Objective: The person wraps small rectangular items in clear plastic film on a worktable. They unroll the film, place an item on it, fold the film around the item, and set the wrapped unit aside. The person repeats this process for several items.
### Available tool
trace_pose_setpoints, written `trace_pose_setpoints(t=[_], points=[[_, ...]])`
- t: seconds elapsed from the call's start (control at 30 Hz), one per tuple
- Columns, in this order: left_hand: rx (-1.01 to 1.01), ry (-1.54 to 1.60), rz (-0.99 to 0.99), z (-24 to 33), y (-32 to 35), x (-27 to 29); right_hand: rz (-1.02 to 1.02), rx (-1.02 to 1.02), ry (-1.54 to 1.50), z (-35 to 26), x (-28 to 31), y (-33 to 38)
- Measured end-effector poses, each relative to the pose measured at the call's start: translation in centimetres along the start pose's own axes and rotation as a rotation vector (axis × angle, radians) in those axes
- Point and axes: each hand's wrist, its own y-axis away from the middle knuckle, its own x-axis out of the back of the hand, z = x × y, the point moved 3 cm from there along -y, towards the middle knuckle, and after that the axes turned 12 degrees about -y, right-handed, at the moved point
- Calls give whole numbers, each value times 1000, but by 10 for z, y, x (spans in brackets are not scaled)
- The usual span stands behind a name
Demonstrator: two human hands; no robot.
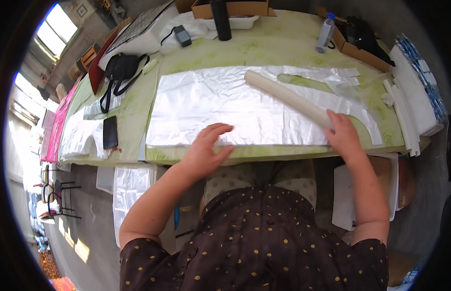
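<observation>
A flat stack of thin whitish plastic bags (196, 104) with cut-out handles lies across the green-patterned table, its handle ends to the right. Over it, slanting from far left to near right, is a long beige tube (288, 97). My right hand (344, 135) is closed round the near end of the tube. Close to the bags' near edge, my left hand (209, 149) is held with its fingers and thumb apart and nothing in it. Whether the tube's far end rests on the plastic, I cannot tell.
To the left lie a black phone (110, 132), a black shoulder bag (122, 68) and more plastic (80, 136). Farther back stand a black cylinder (220, 22) and a water bottle (325, 34). At right are a cardboard box (363, 51) and white rolls (402, 116).
</observation>
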Motion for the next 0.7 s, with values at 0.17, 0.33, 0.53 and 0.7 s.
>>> trace_pose_setpoints(t=[0.17,0.33,0.53,0.7], points=[[-39,135,-29,44,-91,-62,-289,-145,-271,-85,-9,45],[-109,-176,-208,59,-132,-111,-148,-224,-676,-98,-58,71],[-130,-126,-182,46,-153,-115,21,-211,-866,-93,-55,75],[-96,-206,-285,54,-144,-95,153,-240,-805,-68,-37,73]])
